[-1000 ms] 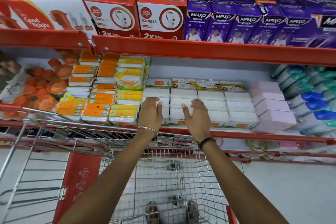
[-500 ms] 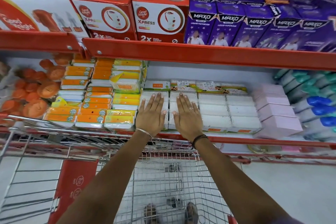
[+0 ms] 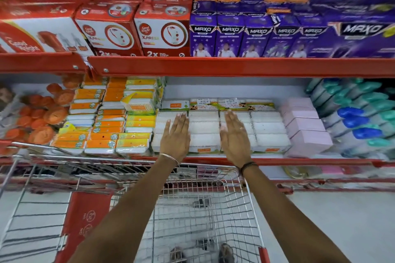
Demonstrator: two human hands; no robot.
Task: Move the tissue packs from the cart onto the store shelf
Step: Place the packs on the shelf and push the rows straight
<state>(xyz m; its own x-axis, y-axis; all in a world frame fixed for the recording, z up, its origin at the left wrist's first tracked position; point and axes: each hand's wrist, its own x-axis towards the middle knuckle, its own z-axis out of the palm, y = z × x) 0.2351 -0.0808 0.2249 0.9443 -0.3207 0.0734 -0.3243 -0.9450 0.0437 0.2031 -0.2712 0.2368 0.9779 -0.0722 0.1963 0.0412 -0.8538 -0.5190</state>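
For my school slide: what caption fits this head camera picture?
Two open hands press flat on white tissue packs above an empty wire cart.

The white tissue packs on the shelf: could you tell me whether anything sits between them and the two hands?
Nothing visible does. The left hand and right hand lie open and flat over the front rows of white tissue packs, above the cart's front rim. The orange packs and pink boxes sit off to the sides.

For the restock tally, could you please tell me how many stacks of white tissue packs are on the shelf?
4, side by side: leftmost under the left hand, second between the hands, third under the right hand, fourth beside pink boxes. More may sit behind.
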